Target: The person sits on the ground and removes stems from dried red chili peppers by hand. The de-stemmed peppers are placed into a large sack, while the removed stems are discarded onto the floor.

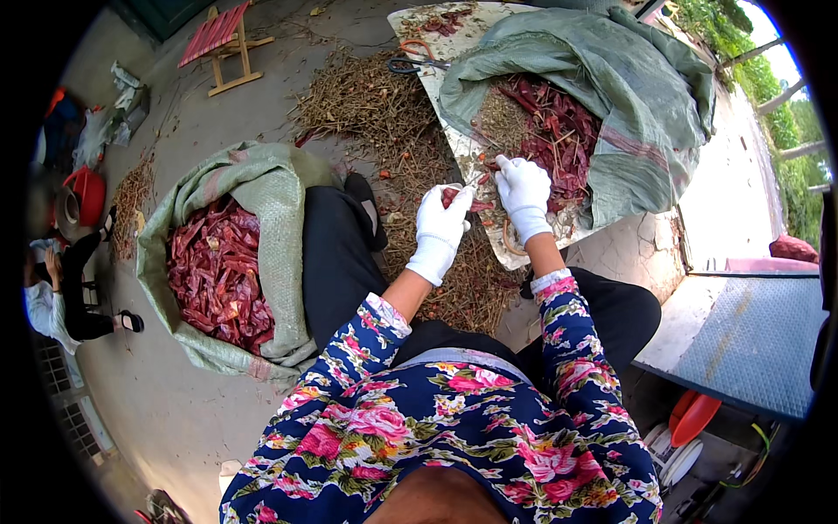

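Observation:
My left hand (442, 219), in a white glove, holds dried red chili peppers (452, 196) between thumb and fingers. My right hand (524, 187), also gloved, has its fingertips together beside a small red chili piece at the edge of a pale board (468, 160); whether it grips the piece is hard to tell. Just beyond it, a green woven sack (628, 111) lies open on the board with dried chilies (566, 141) and bits of stem in its mouth. By my left leg stands another woven sack (281, 262), full of dried red chilies (219, 275).
Stems and debris (380, 98) are heaped on the floor between my legs and beyond. Scissors (419, 64) lie on the board's far corner. A folding stool (216, 46) stands at the upper left. A seated person (59, 288) is at far left. A blue textured surface (746, 340) is at right.

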The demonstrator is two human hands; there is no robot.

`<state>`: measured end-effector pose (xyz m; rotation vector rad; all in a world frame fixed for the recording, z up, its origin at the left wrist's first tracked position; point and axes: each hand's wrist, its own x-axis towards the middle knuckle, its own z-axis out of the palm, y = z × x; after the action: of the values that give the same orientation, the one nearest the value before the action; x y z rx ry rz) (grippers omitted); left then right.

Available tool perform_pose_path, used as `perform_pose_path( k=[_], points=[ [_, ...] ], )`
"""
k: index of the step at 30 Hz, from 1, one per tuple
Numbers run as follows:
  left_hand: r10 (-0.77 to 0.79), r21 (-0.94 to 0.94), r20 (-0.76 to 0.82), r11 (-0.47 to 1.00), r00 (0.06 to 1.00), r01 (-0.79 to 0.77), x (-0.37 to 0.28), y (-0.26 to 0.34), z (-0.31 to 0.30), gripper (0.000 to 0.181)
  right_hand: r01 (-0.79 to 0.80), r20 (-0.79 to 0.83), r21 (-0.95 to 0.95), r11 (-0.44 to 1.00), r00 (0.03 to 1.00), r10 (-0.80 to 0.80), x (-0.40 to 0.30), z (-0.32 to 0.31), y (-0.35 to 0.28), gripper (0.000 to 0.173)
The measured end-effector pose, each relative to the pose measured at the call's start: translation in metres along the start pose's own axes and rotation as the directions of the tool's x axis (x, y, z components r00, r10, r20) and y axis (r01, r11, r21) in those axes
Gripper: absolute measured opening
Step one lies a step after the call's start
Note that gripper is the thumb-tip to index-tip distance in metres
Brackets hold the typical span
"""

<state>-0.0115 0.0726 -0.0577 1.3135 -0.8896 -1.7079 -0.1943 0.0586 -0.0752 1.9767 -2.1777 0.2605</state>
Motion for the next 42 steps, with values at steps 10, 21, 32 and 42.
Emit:
perform_pose_path(
  k=[10, 21, 32, 42],
  points=[
    [-0.092, -0.19, 0.125, 0.975, 0.988, 0.115, -0.01, 0.016, 0.002, 0.027, -0.142, -0.123, 0.212, 0.967, 0.978, 0.171, 0.032, -0.028, -0.008, 0.014],
    [-0.102, -0.11, 0.378, 0.982, 0.92, 0.154, -0.018, 0.015, 0.0, 0.034, -0.017, 0.094, 0.985, -0.17, 0.886, 0.455, -0.047, -0.065, 0.003, 0.026],
    [0.05, -0.274, 0.325, 0.961, 0.944, 0.043, -0.025, 0.018, -0.009, 0.02, 0.095, -0.147, 0.908, 0.408, 0.984, 0.098, -0.084, -0.089, -0.038, 0.026],
    [-0.048, -0.263, 0.332, 0.954, 0.942, 0.141, -0.024, 0.032, -0.008, 0.03, -0.097, -0.139, -0.097, 0.991, 0.987, 0.083, -0.057, -0.005, 0.028, 0.032]
  ],
)
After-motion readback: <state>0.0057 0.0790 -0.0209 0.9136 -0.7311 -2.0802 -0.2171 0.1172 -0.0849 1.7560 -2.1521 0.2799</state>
